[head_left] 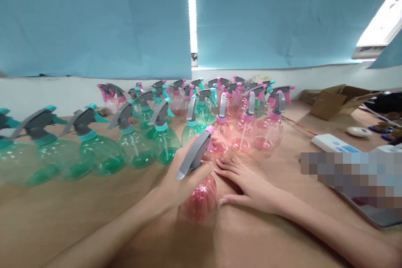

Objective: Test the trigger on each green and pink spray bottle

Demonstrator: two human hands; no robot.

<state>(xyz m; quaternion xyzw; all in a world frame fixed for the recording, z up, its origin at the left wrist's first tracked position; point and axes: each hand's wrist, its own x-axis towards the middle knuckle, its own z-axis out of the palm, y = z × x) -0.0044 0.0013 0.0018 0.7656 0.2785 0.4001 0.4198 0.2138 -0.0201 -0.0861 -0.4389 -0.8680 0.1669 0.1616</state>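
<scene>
My left hand (188, 167) is wrapped round the neck of a pink spray bottle (199, 201) with a grey and pink trigger head. The bottle is round and see-through, and it stands about upright near the middle of the table. To its right, my right hand (241, 180) lies flat on the tabletop with the fingers stretched out, holding nothing. Just beyond the hands stand more pink bottles (241, 136) with grey heads and pink collars. A row of green bottles (135, 148) with turquoise collars runs off to the left.
More pink and green spray bottles (177, 102) crowd the back of the table by the wall. An opened cardboard box (336, 100), a white computer mouse (359, 132) and a white power strip (336, 144) are on the right. A pixelated patch covers part of the right side.
</scene>
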